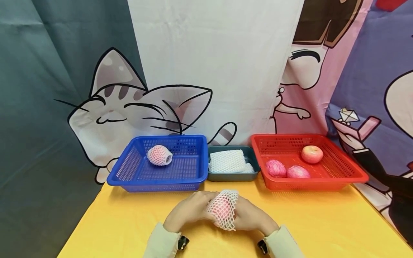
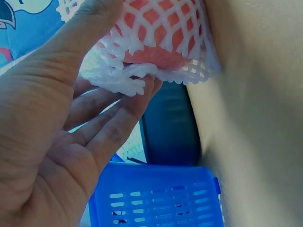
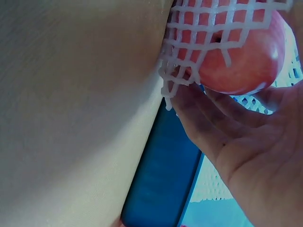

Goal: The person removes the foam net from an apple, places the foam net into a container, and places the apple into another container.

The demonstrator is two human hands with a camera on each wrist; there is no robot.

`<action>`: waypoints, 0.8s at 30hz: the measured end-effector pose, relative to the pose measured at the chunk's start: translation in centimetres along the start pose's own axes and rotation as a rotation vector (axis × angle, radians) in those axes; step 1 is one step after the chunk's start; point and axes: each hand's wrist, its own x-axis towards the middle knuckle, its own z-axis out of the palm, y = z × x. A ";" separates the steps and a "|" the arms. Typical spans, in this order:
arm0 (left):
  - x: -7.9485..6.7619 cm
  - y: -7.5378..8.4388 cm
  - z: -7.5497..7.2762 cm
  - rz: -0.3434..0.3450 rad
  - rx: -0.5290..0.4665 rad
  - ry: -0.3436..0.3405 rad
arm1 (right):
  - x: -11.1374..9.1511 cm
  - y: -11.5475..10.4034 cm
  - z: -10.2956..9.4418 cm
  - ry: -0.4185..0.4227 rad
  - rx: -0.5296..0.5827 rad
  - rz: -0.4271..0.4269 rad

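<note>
1. Head view: left hand (image 1: 193, 208) and right hand (image 1: 251, 215) meet above the yellow cloth-covered surface (image 1: 129, 222). Between them is a round red apple (image 3: 258, 66), partly inside a white foam mesh net (image 1: 228, 200).
2. Left fingers: closed in around the load, thumb above, the others beneath at the net's bunched edge.
3. Right fingers: curled around the apple from below, tips by the net's edge. Thumb contact hard to make out.
4. Fit: looks partway on. Both wrist views show bare red skin past the mesh edge, so I'd say the net needs more pulling and straightening.
5. Done: one, by my read. The shallow blue plastic basket (image 1: 158, 182) holds a single pink fruit in white mesh (image 1: 158, 155), lying toward the basket's back left.
6. Left: the apple in hand, plus three bare fruits in the wide red plastic basket (image 1: 317, 180): a yellow-red apple (image 1: 312, 154) at the back, and two pink-streaked fruits (image 1: 275, 168) side by side near the front left.
7. Supply: flat white foam nets (image 1: 227, 161) piled in the dark green rectangular tray (image 1: 232, 177) between the baskets. Can't count them.
</note>
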 end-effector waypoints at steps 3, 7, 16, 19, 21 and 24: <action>0.0 0.1 0.0 0.004 0.006 -0.003 | 0.0 0.0 0.0 -0.001 -0.009 -0.008; 0.0 0.1 0.0 -0.007 0.005 -0.017 | 0.0 -0.1 0.0 -0.013 -0.026 -0.023; -0.3 -0.1 -0.1 0.015 -0.040 -0.036 | -0.1 -0.1 -0.2 -0.077 0.008 -0.009; -0.2 -0.2 -0.1 0.033 -0.034 -0.036 | -0.4 0.0 -0.3 -0.097 -0.025 -0.026; -0.2 -0.2 0.0 0.039 -0.027 -0.034 | -0.5 0.0 -0.3 -0.090 -0.050 -0.056; -0.2 -0.1 0.0 0.025 -0.031 -0.040 | -0.6 0.1 -0.2 -0.069 -0.073 -0.088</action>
